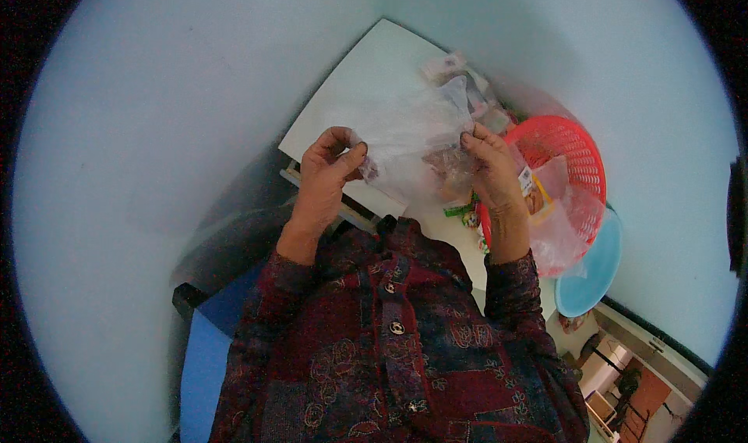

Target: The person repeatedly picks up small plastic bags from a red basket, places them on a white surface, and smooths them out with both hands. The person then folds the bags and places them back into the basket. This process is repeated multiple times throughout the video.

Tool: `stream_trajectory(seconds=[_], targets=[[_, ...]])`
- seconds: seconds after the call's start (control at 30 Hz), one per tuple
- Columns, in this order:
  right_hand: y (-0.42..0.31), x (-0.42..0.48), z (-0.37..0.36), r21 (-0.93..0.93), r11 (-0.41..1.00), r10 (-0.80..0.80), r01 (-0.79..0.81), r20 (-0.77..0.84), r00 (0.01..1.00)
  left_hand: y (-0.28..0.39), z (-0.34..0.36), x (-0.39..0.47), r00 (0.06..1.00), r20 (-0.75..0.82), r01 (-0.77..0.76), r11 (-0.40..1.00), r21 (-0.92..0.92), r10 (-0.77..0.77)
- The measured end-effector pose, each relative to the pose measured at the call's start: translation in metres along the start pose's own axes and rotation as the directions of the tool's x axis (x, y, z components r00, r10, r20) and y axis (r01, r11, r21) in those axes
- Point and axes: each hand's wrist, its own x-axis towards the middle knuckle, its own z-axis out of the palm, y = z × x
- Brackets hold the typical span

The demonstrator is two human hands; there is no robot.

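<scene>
A clear plastic bag (403, 133) is stretched between my two hands above a white tabletop (345, 101). My left hand (330, 162) pinches its left edge between thumb and fingers. At the opposite edge, my right hand (494, 162) grips the film between thumb and forefinger. Through the plastic, something brownish shows near my right hand, too blurred to name. Just right of that hand stands a red plastic basket (590, 145) with slotted walls. Inside it lie clear plastic packaging (561, 232) and a packet with a yellow edge and a white label (534, 194).
Small packaged items (447, 66) lie along the tabletop's back right edge by the wall. A light blue basin (596, 279) sits partly under the basket. On my left are a dark chair back (234, 244) and a blue surface (204, 361). Walls meet behind the table.
</scene>
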Motion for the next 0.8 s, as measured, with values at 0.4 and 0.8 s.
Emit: stream_trajectory(seconds=[0.4, 0.8], targets=[[0.010, -0.001, 0.003, -0.087, 0.995, 0.047, -0.048, -0.016, 0.999, 0.010, 0.002, -0.008, 0.996, -0.072, -0.044, 0.996, 0.074, 0.050], [0.016, 0.002, -0.016, -0.327, 0.945, 0.092, 0.004, 0.276, 0.957, 0.035, -0.003, -0.008, 0.930, -0.316, -0.218, 0.975, -0.052, 0.191]])
